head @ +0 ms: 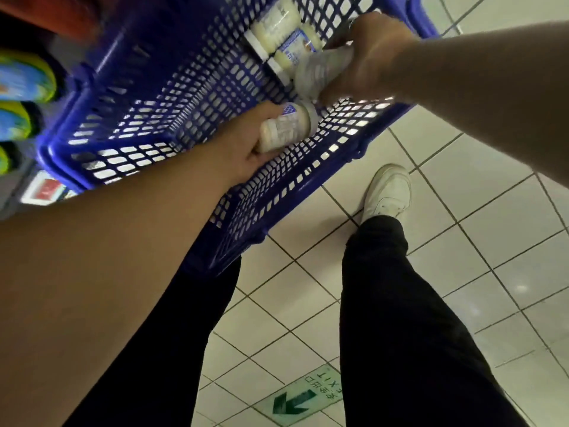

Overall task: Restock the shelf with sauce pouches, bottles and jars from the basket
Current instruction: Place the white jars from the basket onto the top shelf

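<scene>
Inside the blue plastic lattice basket (147, 97), the left hand (243, 149) grips a pale cream-filled jar (288, 124) and the right hand (366, 60) grips another white jar (320, 72). They are probably glass, heavy and fragile, so holding around the middle seems safest. Two more jars (280, 29) lie in the basket.

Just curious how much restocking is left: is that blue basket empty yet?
Not empty. Two pale jars lie in the blue basket at its far end, while the left hand and right hand each hold another.

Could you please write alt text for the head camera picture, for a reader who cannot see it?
Two hands, left hand and right hand, each hold a pale jar over a blue basket that holds more jars; below, dark trousers, a white shoe, tiled floor.
</scene>
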`<action>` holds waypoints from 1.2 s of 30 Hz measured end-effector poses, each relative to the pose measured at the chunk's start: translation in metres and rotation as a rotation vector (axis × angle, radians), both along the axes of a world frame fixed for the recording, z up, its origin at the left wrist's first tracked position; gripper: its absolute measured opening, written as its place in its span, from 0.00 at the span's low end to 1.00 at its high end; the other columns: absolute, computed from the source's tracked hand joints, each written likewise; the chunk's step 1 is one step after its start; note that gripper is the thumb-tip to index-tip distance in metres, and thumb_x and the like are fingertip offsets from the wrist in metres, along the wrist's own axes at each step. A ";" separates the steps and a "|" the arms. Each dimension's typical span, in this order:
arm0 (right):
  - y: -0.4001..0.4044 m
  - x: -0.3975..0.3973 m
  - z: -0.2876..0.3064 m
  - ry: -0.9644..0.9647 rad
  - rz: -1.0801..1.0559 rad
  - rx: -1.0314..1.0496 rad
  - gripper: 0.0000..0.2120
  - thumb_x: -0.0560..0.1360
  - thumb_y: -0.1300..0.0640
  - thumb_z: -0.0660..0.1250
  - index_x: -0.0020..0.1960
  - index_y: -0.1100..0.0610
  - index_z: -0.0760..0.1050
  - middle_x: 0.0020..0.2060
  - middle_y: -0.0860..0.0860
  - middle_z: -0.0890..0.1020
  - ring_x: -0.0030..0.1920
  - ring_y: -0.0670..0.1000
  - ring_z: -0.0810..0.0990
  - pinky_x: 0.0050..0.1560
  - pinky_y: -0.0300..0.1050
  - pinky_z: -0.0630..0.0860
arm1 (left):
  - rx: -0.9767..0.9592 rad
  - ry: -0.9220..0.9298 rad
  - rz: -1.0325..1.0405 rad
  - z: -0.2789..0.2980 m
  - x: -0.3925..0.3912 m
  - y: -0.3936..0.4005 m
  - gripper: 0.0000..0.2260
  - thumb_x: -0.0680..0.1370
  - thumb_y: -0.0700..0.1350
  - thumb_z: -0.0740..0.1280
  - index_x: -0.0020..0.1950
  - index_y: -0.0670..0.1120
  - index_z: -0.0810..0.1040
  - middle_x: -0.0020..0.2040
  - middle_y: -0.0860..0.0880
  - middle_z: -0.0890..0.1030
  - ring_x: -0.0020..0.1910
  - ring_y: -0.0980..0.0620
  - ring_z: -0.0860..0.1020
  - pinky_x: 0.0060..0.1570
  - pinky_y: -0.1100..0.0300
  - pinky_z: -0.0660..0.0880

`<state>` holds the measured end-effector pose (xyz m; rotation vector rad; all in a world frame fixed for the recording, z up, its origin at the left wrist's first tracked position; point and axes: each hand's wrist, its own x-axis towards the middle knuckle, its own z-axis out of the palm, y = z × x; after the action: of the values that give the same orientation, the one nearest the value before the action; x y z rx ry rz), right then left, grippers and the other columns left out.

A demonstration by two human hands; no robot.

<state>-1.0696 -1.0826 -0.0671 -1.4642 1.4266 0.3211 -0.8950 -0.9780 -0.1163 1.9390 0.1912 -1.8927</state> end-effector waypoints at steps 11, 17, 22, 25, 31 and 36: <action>-0.006 -0.099 0.270 -0.559 -0.202 -0.123 0.40 0.60 0.55 0.84 0.69 0.54 0.73 0.57 0.49 0.80 0.58 0.44 0.80 0.51 0.41 0.81 | -0.211 0.228 -0.010 0.271 -0.017 -0.022 0.07 0.77 0.46 0.68 0.47 0.45 0.84 0.47 0.44 0.83 0.49 0.48 0.79 0.45 0.57 0.74; -0.029 -0.125 0.442 -0.823 -0.199 0.017 0.40 0.60 0.64 0.81 0.68 0.61 0.66 0.60 0.62 0.76 0.58 0.59 0.79 0.56 0.58 0.81 | -0.584 0.406 -0.159 0.473 -0.046 -0.041 0.04 0.75 0.35 0.63 0.47 0.42 0.75 0.40 0.47 0.71 0.31 0.58 0.73 0.34 0.68 0.69; -0.052 -0.126 0.561 -1.057 -0.088 0.061 0.37 0.64 0.76 0.71 0.69 0.62 0.60 0.59 0.60 0.71 0.56 0.57 0.77 0.52 0.52 0.81 | -0.779 0.218 -0.030 0.605 -0.066 -0.045 0.21 0.73 0.34 0.67 0.64 0.40 0.70 0.49 0.40 0.78 0.39 0.49 0.82 0.37 0.59 0.80; -0.064 -0.123 0.623 -1.174 -0.039 0.113 0.40 0.68 0.77 0.67 0.75 0.57 0.56 0.62 0.59 0.70 0.60 0.63 0.77 0.53 0.71 0.78 | -0.889 0.141 0.056 0.672 -0.073 -0.045 0.27 0.73 0.36 0.69 0.71 0.44 0.69 0.57 0.42 0.82 0.52 0.40 0.85 0.45 0.45 0.82; -0.078 -0.101 0.723 -1.334 -0.103 0.223 0.44 0.69 0.70 0.65 0.81 0.56 0.51 0.73 0.67 0.67 0.65 0.68 0.72 0.58 0.76 0.71 | -1.038 -0.011 0.153 0.776 -0.081 -0.052 0.24 0.71 0.37 0.72 0.65 0.49 0.73 0.54 0.44 0.82 0.50 0.42 0.82 0.40 0.51 0.82; -0.084 -0.059 0.796 -1.275 -0.113 0.084 0.34 0.61 0.48 0.83 0.61 0.60 0.74 0.53 0.59 0.83 0.51 0.60 0.82 0.48 0.62 0.81 | -1.123 0.021 0.193 0.843 -0.062 -0.057 0.18 0.75 0.43 0.65 0.66 0.45 0.73 0.52 0.41 0.82 0.44 0.41 0.82 0.40 0.46 0.83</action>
<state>-1.1291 -1.1671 0.7285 -1.1092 0.4256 -0.5561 -0.9567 -1.0350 0.7270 1.0675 -0.5503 -1.3798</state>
